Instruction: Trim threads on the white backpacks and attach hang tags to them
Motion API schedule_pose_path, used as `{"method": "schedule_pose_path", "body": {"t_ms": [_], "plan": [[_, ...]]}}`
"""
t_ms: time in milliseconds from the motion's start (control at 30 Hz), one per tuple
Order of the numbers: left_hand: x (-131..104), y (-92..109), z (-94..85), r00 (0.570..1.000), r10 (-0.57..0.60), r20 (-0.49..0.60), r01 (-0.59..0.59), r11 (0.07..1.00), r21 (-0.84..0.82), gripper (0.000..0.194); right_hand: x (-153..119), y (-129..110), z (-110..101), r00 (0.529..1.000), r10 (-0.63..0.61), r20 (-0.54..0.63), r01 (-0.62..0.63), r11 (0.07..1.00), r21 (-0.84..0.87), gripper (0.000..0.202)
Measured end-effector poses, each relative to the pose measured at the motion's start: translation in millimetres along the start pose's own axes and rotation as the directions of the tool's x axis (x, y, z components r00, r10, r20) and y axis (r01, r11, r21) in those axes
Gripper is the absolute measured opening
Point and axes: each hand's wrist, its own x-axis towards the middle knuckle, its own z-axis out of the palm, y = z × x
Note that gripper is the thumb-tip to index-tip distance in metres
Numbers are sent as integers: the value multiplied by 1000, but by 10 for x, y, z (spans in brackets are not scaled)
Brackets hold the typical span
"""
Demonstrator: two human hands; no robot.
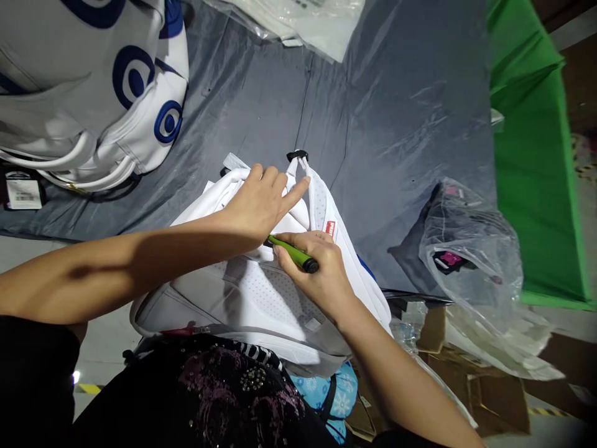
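At the near edge of the grey-covered table (396,99), here's the white backpack (270,292), right up against the person's black top (209,398). The left hand (259,202) lies across it, fingers partly spread, any grip on fabric impossible to tell, while the right hand (321,264) curls firmly around a green tool (293,252), tip just beside the left!
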Motion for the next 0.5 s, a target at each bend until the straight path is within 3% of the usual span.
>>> {"method": "schedule_pose_path", "body": {"t_ms": [100,200,333,500], "plan": [[-15,-76,-75,999,39,37,-40,999,19,97,-43,-35,2,998,30,-52,-33,998,-62,19],[-160,-214,-226,995,17,95,-25,997,77,106,-96,-136,23,987,-9,-159,14,999,30,18],[-605,-364,-394,975,-163,152,137,977,165,125,-143,-394,137,966,-102,-237,126,988,90,15],[-1142,-391,-344,920,-353,169,311,921,233,133,-187,-698,325,943,-269,-195,295,948,118,15]]}}
